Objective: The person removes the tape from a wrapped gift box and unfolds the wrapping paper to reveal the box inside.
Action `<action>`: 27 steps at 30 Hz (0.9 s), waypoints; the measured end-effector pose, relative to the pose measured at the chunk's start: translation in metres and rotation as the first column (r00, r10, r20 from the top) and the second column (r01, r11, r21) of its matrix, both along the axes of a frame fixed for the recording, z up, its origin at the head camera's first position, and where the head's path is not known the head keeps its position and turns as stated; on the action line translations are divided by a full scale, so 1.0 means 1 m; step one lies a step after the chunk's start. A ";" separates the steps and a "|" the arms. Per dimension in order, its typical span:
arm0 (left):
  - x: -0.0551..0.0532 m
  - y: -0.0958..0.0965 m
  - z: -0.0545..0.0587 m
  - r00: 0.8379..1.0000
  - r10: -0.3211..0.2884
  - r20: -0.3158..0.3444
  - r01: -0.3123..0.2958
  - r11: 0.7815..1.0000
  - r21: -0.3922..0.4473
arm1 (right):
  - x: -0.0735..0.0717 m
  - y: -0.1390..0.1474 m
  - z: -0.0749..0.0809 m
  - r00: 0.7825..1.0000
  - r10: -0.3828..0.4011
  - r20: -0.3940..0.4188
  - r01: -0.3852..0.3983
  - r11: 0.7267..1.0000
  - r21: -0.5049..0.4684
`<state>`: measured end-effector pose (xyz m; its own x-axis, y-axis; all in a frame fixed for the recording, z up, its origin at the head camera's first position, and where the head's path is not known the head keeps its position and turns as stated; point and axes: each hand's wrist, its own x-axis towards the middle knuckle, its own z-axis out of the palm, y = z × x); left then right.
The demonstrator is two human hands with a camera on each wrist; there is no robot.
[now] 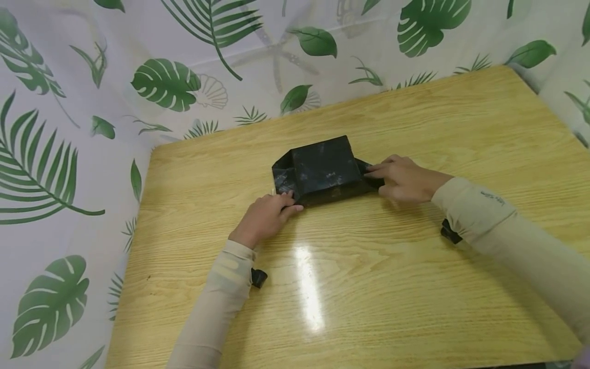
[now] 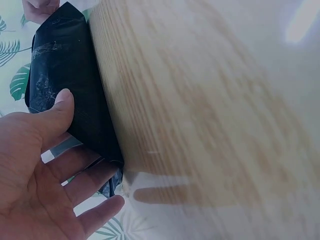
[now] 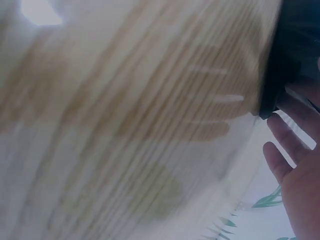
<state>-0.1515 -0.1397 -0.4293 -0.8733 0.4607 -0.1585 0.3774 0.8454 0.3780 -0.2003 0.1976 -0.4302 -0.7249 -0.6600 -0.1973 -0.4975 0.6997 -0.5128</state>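
Filling most of the head view: a yellow-brown table [image 1: 392, 292] with wavy wood grain, its glossy top carrying a bright streak of reflected light [image 1: 309, 292] between the forearms.
Small mark: a dark fleck [image 1: 148, 278] near the table's left edge.
Leafy cloth: white fabric [image 1: 258, 100] hanging behind the far edge and along the left side, printed with green leaves [image 1: 318, 42], faint shells [image 1: 212, 92] and a pale starfish [image 1: 276, 56]; more of it shows at the right.
Black package: a flat, box-shaped bundle [image 1: 324, 164] on the table, toward the far edge, scuffed on top, with a flap of wrapping at each end.
Left hand: fingers [image 1: 264, 218] parted and lightly bent at the package's left end, thumb laid on its near side.
Right hand: fingers [image 1: 405, 179] touching the right flap [image 1: 364, 166]; whether they pinch it, I cannot tell.
Sleeves: beige [image 1: 230, 287], reaching both wrists; dark lettering marks the right one.
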 end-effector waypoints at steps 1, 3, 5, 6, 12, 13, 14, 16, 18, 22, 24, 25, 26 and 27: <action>0.000 0.000 -0.001 1.000 0.002 -0.005 -0.002 1.000 -0.004 | -0.001 0.000 0.000 1.000 -0.002 -0.005 0.002 1.000 -0.008; 0.000 -0.001 -0.001 1.000 0.005 -0.005 -0.005 1.000 -0.003 | -0.001 0.002 -0.002 1.000 -0.007 -0.011 0.007 1.000 -0.031; 0.000 -0.001 -0.001 1.000 0.007 -0.007 -0.007 1.000 -0.004 | -0.002 0.003 -0.003 1.000 -0.013 -0.013 0.012 0.998 -0.062; 0.000 -0.002 -0.001 1.000 0.008 -0.006 -0.008 1.000 -0.004 | -0.003 0.003 -0.003 1.000 -0.017 -0.012 0.016 0.996 -0.082; 0.001 -0.002 0.000 1.000 0.011 0.008 -0.011 1.000 0.003 | -0.004 0.007 -0.007 0.981 -0.146 0.131 0.176 0.950 -0.257; 0.001 -0.001 0.000 1.000 0.012 0.009 -0.012 1.000 0.002 | -0.005 0.008 -0.007 0.965 -0.171 0.197 0.226 0.925 -0.305; 0.001 -0.001 0.000 1.000 0.013 0.012 -0.013 1.000 0.001 | -0.005 0.009 -0.007 0.944 -0.195 0.267 0.281 0.897 -0.341; 0.001 0.000 0.000 1.000 0.013 0.014 -0.013 1.000 0.000 | -0.008 0.010 -0.007 0.888 -0.222 0.403 0.387 0.833 -0.395; 0.001 0.000 0.000 1.000 0.013 0.012 -0.013 1.000 -0.002 | -0.011 0.011 -0.006 0.813 -0.204 0.545 0.493 0.740 -0.458; 0.001 0.000 0.000 1.000 0.010 0.014 -0.010 1.000 0.004 | -0.016 0.010 -0.008 0.744 -0.218 0.632 0.598 0.640 -0.483; 0.000 0.000 0.000 1.000 0.008 0.010 -0.008 1.000 0.002 | -0.020 0.008 -0.013 0.777 -0.284 0.562 0.578 0.676 -0.458; 0.000 0.000 0.000 1.000 0.007 0.004 -0.007 1.000 -0.002 | -0.023 0.006 -0.015 0.807 -0.321 0.495 0.550 0.715 -0.432; 0.000 0.000 -0.001 1.000 0.006 0.000 -0.006 1.000 -0.001 | -0.027 0.004 -0.018 0.839 -0.353 0.414 0.515 0.759 -0.398; 0.000 0.000 -0.001 1.000 0.006 -0.005 -0.006 1.000 -0.004 | -0.031 0.001 -0.021 0.868 -0.373 0.328 0.480 0.800 -0.359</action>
